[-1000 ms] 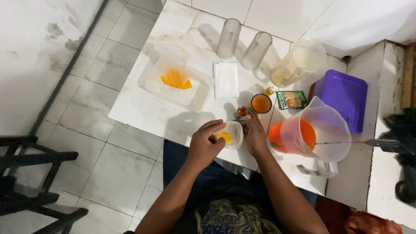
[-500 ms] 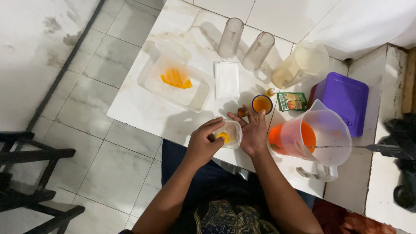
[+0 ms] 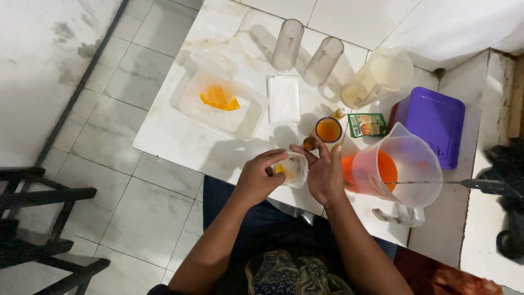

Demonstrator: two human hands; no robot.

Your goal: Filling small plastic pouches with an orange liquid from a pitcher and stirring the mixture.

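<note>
Left hand (image 3: pixel 256 180): we see it wrapped around a small clear cup (image 3: pixel 292 169), fingers curled on its near side, holding it at the table's (image 3: pixel 164 136) front edge.
Right hand (image 3: pixel 326 176): fingers spread, holding nothing; palm against the cup's right side, steadying it.
Cup: holds something yellow-orange; upright or tilted, we cannot tell.
Step in hand: we judge the cup is being steadied between both hands, its contents worked or checked.
Next move: by our reading, it calls for a firm one-hand hold on the cup, freeing the other, with care near the edge.
Nearby: orange-filled jar (image 3: pixel 329 130) and a small brown bottle (image 3: pixel 310 143) just beyond the fingertips; pitcher (image 3: pixel 396 169) with orange liquid to the right.
Further: tray (image 3: pixel 240 117) with an orange piece, white pad (image 3: pixel 284 98), two tall clear cups (image 3: pixel 288 45), pale jug (image 3: pixel 379 76), green sachet (image 3: pixel 367 124), purple lid (image 3: pixel 434 123).
Hidden: the cup's base and far rim are covered by the hands; the yellow contents are too small to name.
</note>
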